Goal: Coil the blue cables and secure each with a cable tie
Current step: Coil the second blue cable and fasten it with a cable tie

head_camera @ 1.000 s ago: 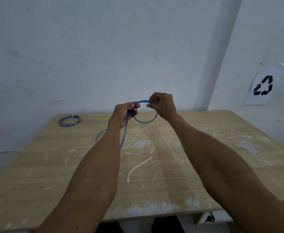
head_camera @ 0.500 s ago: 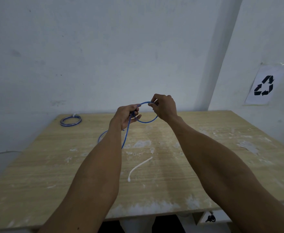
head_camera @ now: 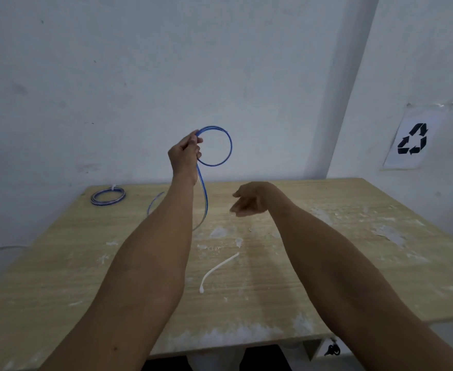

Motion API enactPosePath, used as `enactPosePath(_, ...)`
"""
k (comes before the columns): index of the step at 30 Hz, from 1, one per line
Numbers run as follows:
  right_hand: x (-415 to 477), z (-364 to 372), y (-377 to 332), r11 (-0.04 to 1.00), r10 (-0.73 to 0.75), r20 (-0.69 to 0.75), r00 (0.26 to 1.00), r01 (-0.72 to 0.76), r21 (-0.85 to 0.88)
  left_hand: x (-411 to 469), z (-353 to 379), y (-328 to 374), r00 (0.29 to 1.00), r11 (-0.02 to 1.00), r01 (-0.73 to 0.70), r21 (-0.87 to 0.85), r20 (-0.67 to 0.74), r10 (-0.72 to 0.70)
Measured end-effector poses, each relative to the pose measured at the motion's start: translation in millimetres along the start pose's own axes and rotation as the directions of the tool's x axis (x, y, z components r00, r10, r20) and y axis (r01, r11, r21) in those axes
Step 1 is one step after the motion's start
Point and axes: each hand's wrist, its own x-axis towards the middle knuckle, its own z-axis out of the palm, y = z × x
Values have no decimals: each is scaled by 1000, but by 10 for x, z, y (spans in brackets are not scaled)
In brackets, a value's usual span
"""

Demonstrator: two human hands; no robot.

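head view: left hand (head_camera: pixel 184 154) grips blue cable (head_camera: pixel 221 145) loop aloft.

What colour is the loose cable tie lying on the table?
White. The cable tie shows best in the head view.

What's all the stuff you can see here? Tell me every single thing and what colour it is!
table: one, light wood with white smears, fills the lower view
wall: one, pale grey-white, behind the table
recycling sign: one, white paper with black arrows, stuck up on the right
blue cable: one, blue, loop raised in the air, tail hanging down to the table
coiled cable: one, blue with pale strands, already tied, far left corner of the table
cable tie: one loose, white, lying mid-table
left hand: one, raised, grips the loop of the blue cable
right hand: one, holds nothing, fingers relaxed, above the table
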Motion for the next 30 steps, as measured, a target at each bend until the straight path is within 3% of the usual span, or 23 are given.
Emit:
enactPosePath(3, -19, 82, -8, 973, 179, 288, 941, -212, 86, 69, 48, 52, 999, 999, -42, 1, -20, 42)
enactPosePath(6, -26, 201, -72, 878, 121, 474, 872, -317, 359, 68, 82, 72, 998, 998, -55, -8, -25, 54)
enactPosePath(8, -41, 283, -99, 783, 17, 452, 892, -293, 549, 39, 125, 69, 999, 999, -49, -8, -25, 48)
enactPosePath(12, 73, 308, -137, 560, -88, 156, 984, -81, 825, 39, 130, 81, 999, 999, -18, 35, 30, 17)
enactPosePath(16, 82, 103, -259, 621, -220, -71, 973, 196, 759, 44, -37, 45, 986, 955, -43, 293, 168, -7)
enactPosePath(20, -144, -54, -362, 652, -337, -284, 897, 440, 617, -32, -110, -15, 978, 925, -45, 378, 207, -37)
enactPosePath(24, -173, -101, -378, 728, -414, -346, 842, 535, 430, -31, -78, -40, 972, 905, -71, 420, 231, -31)
enactPosePath(26, -157, -137, -345, 712, -489, -318, 812, 583, 392, -11, -74, -43, 977, 908, -77, 412, 213, -14)
enactPosePath(30, -106, -163, -225, 674, -578, -260, 774, 632, 382, 13, -72, -43, 994, 970, -34, 242, 110, 8)
